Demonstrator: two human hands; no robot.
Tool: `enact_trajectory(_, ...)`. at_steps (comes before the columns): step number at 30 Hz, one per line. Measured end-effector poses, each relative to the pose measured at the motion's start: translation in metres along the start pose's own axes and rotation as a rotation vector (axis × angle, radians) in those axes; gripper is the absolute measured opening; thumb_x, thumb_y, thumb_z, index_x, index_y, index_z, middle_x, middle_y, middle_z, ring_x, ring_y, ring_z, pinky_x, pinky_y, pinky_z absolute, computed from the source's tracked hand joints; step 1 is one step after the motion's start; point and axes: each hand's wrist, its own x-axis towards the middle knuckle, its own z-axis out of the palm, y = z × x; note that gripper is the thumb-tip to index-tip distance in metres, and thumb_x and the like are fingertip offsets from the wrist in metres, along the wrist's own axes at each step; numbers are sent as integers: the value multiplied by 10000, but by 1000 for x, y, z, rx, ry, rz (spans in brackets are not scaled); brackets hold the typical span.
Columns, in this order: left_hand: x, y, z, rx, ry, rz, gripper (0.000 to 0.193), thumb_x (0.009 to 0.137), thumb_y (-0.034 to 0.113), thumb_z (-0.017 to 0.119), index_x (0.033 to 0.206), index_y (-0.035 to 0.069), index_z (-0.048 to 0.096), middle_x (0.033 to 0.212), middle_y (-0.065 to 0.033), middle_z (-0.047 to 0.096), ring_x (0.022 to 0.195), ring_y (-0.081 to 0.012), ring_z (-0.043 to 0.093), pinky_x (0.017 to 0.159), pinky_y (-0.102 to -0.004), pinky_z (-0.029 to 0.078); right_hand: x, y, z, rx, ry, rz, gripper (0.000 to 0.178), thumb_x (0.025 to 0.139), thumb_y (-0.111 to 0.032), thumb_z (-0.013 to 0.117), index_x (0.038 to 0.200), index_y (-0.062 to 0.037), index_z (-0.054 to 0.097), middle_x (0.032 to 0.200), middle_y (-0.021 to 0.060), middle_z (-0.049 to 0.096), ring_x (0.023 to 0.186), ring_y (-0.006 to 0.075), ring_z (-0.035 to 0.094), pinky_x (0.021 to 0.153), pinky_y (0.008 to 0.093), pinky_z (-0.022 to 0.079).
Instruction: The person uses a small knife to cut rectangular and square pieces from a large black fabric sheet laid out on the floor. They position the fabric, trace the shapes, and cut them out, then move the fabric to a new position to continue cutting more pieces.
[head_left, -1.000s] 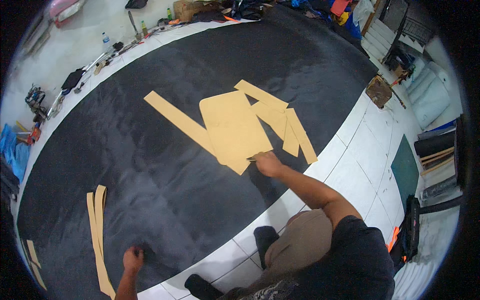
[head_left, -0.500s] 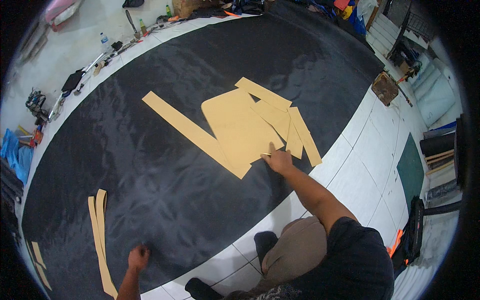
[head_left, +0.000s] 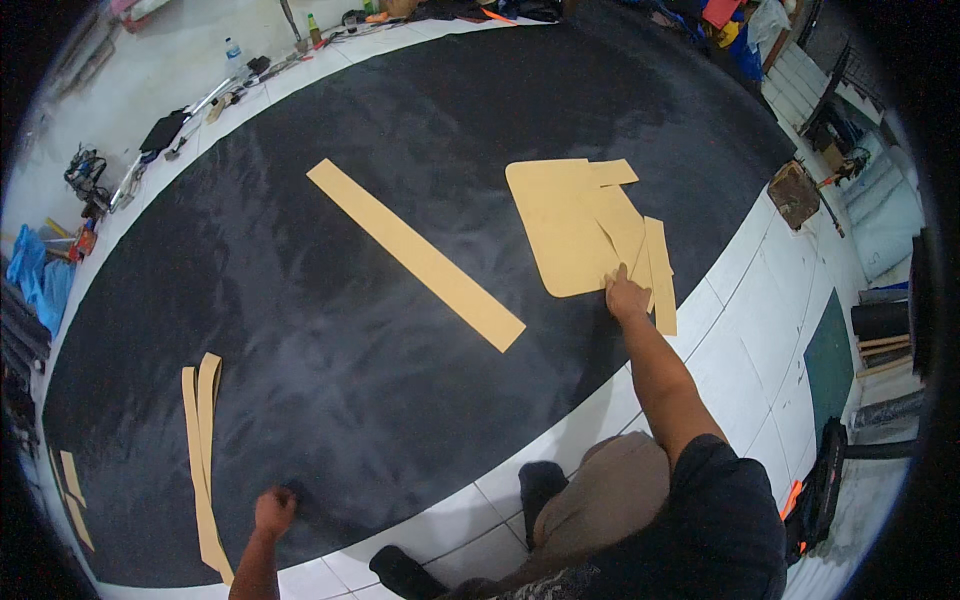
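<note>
The right hand point(head_left: 624, 298) presses flat, fingers spread, on a stack of tan pattern pieces point(head_left: 575, 230) near the right edge of the black fabric sheet point(head_left: 400, 130). 1 long tan strip point(head_left: 415, 254) lies alone mid-sheet. The left hand point(head_left: 273, 511) rests knuckled on the sheet's near edge, beside 2 narrow tan strips point(head_left: 203, 450); whether it grips anything, I cannot tell.

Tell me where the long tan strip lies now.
In the head view, the long tan strip lies diagonally mid-sheet on the black material, left of the stacked tan pieces.
</note>
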Motion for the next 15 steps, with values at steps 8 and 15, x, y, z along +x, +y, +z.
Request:
enact_trajectory(8, -28, -26, 12, 128, 87, 102, 464, 838, 201, 681, 1254, 35, 557, 1266, -221, 519, 1163, -379, 528, 995, -442, 442, -73, -110, -4, 258, 174, -692, 166, 978, -161, 428, 1101, -73, 497, 834, 196, 670, 816, 425, 653, 790, 535, 466)
enact_trajectory(15, -32, -29, 0, 55, -65, 4, 695, 835, 250, 712, 1434, 81, 403, 1445, -211, 380, 1330, -395, 405, 1103, -439, 379, -122, -197, 4, 282, -93, -815, 181, 891, -82, 495, 1046, -23, 568, 1118, 214, 564, 971, 435, 611, 849, 501, 502)
